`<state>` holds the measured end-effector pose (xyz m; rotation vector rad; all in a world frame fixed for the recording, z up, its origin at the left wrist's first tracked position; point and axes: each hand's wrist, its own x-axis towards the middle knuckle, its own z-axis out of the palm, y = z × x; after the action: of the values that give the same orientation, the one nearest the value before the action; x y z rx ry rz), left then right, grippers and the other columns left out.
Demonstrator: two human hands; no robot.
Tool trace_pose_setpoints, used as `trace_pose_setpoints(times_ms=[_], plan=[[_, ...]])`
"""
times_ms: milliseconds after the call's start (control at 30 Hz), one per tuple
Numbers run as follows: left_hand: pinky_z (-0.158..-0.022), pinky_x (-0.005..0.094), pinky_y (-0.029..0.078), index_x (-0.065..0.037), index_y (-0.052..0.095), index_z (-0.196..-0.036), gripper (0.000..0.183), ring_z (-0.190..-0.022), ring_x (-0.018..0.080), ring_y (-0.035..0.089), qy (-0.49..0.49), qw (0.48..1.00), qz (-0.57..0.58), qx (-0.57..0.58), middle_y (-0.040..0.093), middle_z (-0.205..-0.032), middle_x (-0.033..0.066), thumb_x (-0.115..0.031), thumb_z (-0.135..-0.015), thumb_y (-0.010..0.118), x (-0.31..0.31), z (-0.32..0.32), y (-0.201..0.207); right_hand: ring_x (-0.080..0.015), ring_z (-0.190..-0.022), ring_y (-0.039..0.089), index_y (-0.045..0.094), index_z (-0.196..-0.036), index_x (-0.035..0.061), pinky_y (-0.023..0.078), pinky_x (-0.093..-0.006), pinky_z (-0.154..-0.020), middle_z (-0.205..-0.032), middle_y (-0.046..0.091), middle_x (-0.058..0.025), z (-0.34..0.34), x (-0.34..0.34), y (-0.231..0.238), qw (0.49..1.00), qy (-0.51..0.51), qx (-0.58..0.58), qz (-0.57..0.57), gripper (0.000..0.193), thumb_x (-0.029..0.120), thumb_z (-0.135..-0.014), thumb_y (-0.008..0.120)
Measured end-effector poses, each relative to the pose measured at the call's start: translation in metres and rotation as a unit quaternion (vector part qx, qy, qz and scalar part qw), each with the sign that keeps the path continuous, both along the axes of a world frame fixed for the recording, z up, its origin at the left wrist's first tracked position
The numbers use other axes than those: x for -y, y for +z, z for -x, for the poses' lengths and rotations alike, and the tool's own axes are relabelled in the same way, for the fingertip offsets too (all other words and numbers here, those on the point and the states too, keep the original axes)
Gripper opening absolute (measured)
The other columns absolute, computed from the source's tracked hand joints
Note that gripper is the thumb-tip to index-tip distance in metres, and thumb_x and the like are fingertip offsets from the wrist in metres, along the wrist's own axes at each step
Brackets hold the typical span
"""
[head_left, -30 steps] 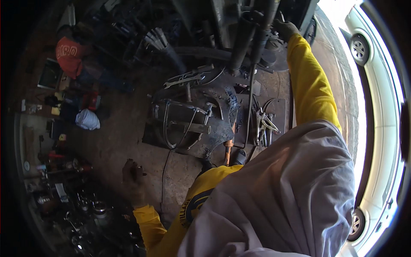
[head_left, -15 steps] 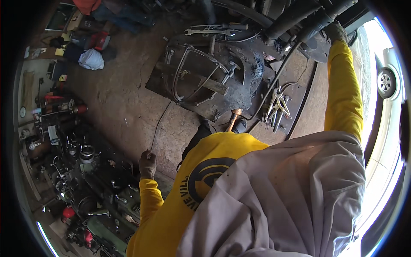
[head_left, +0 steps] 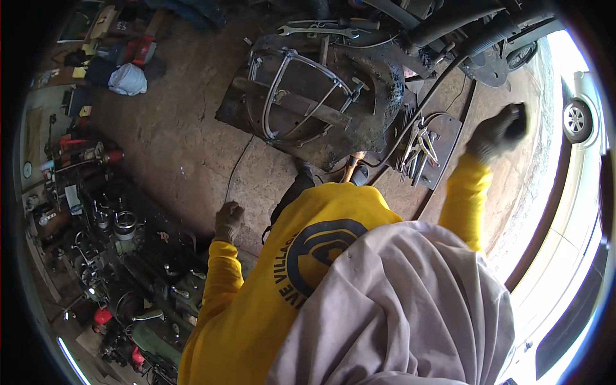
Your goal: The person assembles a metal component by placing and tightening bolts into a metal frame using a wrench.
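My left hand (head_left: 229, 221), in a grey-brown glove, hangs low at the left with its fingers curled in. A thin cable (head_left: 241, 163) on the floor runs up to it in the picture; whether the fingers touch it is unclear. At the right, my gloved right hand (head_left: 493, 138) is raised with fingers closed around a dark patch, too blurred to name. Nearest to that hand lie several locking pliers (head_left: 421, 146) on a side plate. A welded rod frame (head_left: 273, 96) with a flat bar across it rests on a dark metal worktable (head_left: 308, 151).
Open-ended wrenches (head_left: 321, 31) lie along the table's far edge. Dark pipes and a thick hose (head_left: 423, 102) crowd the far right. A green lathe-like machine (head_left: 154, 346) stands at the left. An orange handle (head_left: 351, 168) sticks out by my feet. A pale car (head_left: 564, 212) stands outside.
My right hand has come back from the dark pipes at the far right, nearer to my body, with the elbow bent. The left hand has shifted slightly. The view has moved a little.
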<state>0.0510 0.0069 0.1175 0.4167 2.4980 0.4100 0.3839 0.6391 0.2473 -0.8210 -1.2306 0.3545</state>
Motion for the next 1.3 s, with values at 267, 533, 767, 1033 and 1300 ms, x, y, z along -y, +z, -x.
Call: trace_pose_setpoints(times_ms=[267,533,767,1033,1300], plan=[[-0.076,0.0384,0.061,-0.003,0.071,-0.112,0.039,-0.087,0.0269,0.073,0.049,0.981,0.054,0.182,0.074,-0.098,0.0156,-0.035,-0.091,0.064,-0.017,-0.015,-0.009,-0.0301,-0.109,0.068,0.068,-0.126,0.0146,0.053,-0.0378,-0.097,-0.116,0.072,-0.0138,0.165,0.016,0.016,0.817,0.349,0.446,0.108,0.03,0.024,-0.099,0.06],[-0.06,0.0381,0.063,0.002,0.06,-0.126,0.043,-0.075,0.0172,0.068,0.209,0.941,-0.143,0.224,0.068,-0.097,0.012,-0.025,-0.093,0.064,0.001,-0.041,-0.029,-0.0361,-0.111,0.068,0.071,-0.12,0.0165,0.055,-0.0462,-0.094,-0.115,0.072,-0.0137,0.308,-0.049,-0.039,0.586,0.335,0.738,0.028,0.03,0.015,-0.095,0.055],[-0.057,0.0373,0.062,0.003,0.063,-0.115,0.035,-0.069,0.0183,0.067,0.2,0.942,-0.03,0.268,0.067,-0.084,0.01,-0.024,-0.093,0.066,0.075,-0.105,-0.028,-0.037,-0.103,0.071,0.074,-0.108,0.0087,0.06,-0.0477,-0.085,-0.106,0.074,-0.0181,0.325,-0.056,-0.068,0.505,0.282,0.815,-0.025,0.026,0.005,-0.089,0.057],[-0.064,0.0373,0.061,-0.004,0.07,-0.105,0.023,-0.076,0.0187,0.07,0.061,0.989,0.008,0.134,0.072,-0.089,0.0109,-0.024,-0.095,0.065,0.074,-0.066,-0.055,-0.0364,-0.103,0.072,0.074,-0.108,0.0047,0.059,-0.0474,-0.086,-0.106,0.074,-0.0186,0.338,-0.032,-0.033,0.42,0.264,0.868,-0.001,0.029,0.004,-0.082,0.062],[-0.076,0.0388,0.06,-0.005,0.066,-0.115,0.023,-0.086,0.027,0.072,-0.008,0.975,-0.219,-0.042,0.073,-0.101,0.0165,-0.016,-0.095,0.069,-0.05,0.02,0.004,-0.0272,-0.092,0.074,0.078,-0.1,0.0132,0.059,-0.0407,-0.079,-0.091,0.075,-0.0112,0.336,-0.039,-0.047,0.422,0.191,0.882,-0.089,0.02,0.012,-0.086,0.064]])
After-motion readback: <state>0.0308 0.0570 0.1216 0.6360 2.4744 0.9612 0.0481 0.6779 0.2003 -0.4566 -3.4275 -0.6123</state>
